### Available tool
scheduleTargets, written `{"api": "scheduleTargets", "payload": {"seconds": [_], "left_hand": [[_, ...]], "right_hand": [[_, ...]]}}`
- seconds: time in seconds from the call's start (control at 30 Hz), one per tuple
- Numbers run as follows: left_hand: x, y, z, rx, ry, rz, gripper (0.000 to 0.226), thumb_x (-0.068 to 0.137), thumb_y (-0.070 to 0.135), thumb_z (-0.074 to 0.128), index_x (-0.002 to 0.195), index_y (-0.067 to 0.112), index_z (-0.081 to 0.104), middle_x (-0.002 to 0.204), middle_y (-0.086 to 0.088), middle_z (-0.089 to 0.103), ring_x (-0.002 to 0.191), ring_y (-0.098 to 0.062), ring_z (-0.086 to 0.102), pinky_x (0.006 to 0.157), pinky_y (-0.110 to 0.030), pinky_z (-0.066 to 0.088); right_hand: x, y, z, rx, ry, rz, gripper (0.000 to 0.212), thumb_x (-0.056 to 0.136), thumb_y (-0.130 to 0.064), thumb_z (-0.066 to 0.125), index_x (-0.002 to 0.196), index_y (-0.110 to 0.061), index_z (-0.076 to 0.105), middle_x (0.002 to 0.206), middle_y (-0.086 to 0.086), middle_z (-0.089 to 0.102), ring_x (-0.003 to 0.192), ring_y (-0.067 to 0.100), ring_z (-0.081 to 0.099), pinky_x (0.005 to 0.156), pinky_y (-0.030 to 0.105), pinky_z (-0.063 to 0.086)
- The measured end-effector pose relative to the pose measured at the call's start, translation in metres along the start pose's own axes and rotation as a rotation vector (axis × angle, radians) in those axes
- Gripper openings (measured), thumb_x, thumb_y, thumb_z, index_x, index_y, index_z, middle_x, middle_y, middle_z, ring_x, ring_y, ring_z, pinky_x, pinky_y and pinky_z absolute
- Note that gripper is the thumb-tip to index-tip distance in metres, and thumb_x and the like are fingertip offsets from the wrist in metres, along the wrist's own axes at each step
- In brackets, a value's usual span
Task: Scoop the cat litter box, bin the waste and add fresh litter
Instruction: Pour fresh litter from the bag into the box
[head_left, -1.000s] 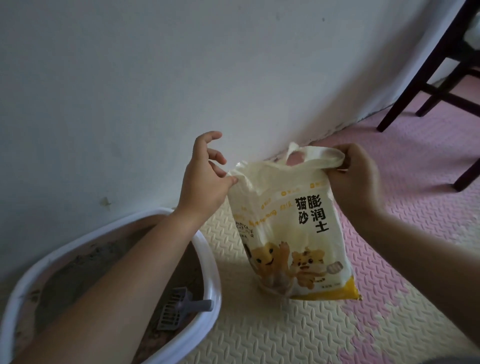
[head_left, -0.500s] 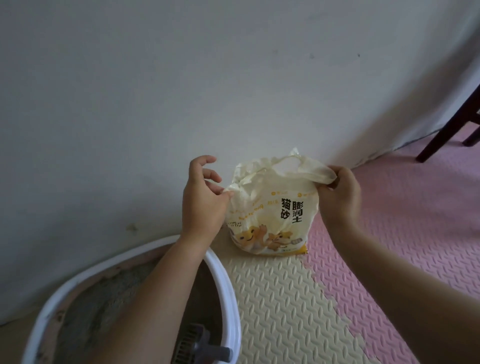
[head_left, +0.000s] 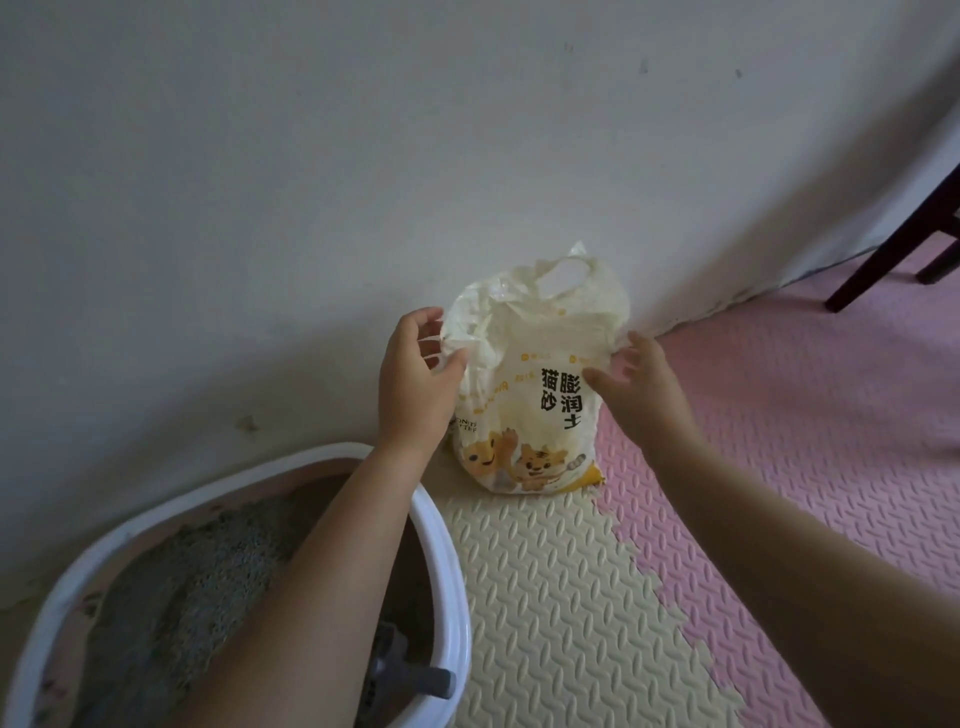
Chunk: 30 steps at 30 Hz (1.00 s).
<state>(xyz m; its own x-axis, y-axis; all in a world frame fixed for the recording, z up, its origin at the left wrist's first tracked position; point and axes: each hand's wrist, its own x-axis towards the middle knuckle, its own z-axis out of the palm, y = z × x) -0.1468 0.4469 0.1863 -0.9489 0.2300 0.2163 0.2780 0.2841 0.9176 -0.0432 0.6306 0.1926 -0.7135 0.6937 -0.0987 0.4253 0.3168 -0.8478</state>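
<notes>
Nearest to us, the litter box (head_left: 449, 571) is sitting at the lower left with grey litter (head_left: 208, 571) in it and the grey scoop (head_left: 421, 682) lying at its right edge, so the scooping looks finished. Our forearms are reaching over the foam mat (head_left: 545, 597) towards the litter bag (head_left: 540, 410). A second ago we were holding the bag up by its top with both hands. Now it is resting on the mat just beyond the box and close against the wall (head_left: 363, 182). Our left hand (head_left: 413, 384) is still pinching the crumpled plastic at the bag's upper left edge between thumb and curled fingers. Our right hand (head_left: 641, 395) has let go of the top and is spreading its fingers beside the bag's right side, whether touching or just off we cannot tell. We judge the pouring of fresh litter is over and the bag is being put away. The bag is standing upright, its long axis vertical, the handle hole (head_left: 563, 273) pointing up and the printed face turned towards us. Farthest off, a dark chair leg (head_left: 893, 234) is standing on the pink mat.
</notes>
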Motion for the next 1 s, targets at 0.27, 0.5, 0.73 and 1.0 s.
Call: {"api": "scheduleTargets", "payload": {"seconds": [0.27,0.5,0.73,1.0], "left_hand": [[-0.005,-0.003,0.004,0.018,-0.190,-0.009,0.049,0.085,0.033,0.071,0.126,0.036,0.045,0.123,0.013,0.054,0.108,0.006,0.053,0.085,-0.021,0.050],[-0.032,0.049,-0.046,0.362,-0.287,0.045,0.082,0.088,0.060,0.046,0.151,0.015,0.019,0.155,-0.004,0.029,0.142,-0.016,0.026,0.110,-0.025,0.027],[-0.035,0.144,-0.171,0.829,-0.400,0.101,0.078,0.093,0.062,0.021,0.154,0.014,0.008,0.162,-0.008,0.003,0.149,-0.026,-0.002,0.119,-0.047,0.006],[-0.022,0.368,-0.321,1.036,-0.454,0.052,0.084,0.084,0.070,-0.004,0.154,0.025,0.004,0.161,-0.002,-0.010,0.148,-0.022,-0.010,0.118,-0.044,-0.002]], "right_hand": [[-0.013,-0.011,0.015,-0.037,0.096,-0.136,0.086,0.081,-0.044,0.069,0.149,-0.021,0.021,0.149,-0.001,0.035,0.136,0.016,0.035,0.107,0.033,0.033],[-0.048,-0.071,0.012,-0.247,0.164,-0.378,0.079,0.088,-0.045,0.059,0.149,-0.014,0.020,0.157,0.001,0.019,0.145,0.014,0.013,0.114,0.028,0.019],[-0.112,-0.156,-0.039,-0.416,-0.141,-0.343,0.073,0.091,-0.044,0.053,0.149,-0.013,0.023,0.158,0.001,0.017,0.147,0.014,0.000,0.120,0.040,0.013],[-0.186,-0.401,-0.149,-0.513,-0.240,-0.588,0.073,0.090,-0.051,0.041,0.149,-0.012,0.024,0.158,0.003,0.018,0.147,0.016,0.004,0.119,0.038,0.012]]}}
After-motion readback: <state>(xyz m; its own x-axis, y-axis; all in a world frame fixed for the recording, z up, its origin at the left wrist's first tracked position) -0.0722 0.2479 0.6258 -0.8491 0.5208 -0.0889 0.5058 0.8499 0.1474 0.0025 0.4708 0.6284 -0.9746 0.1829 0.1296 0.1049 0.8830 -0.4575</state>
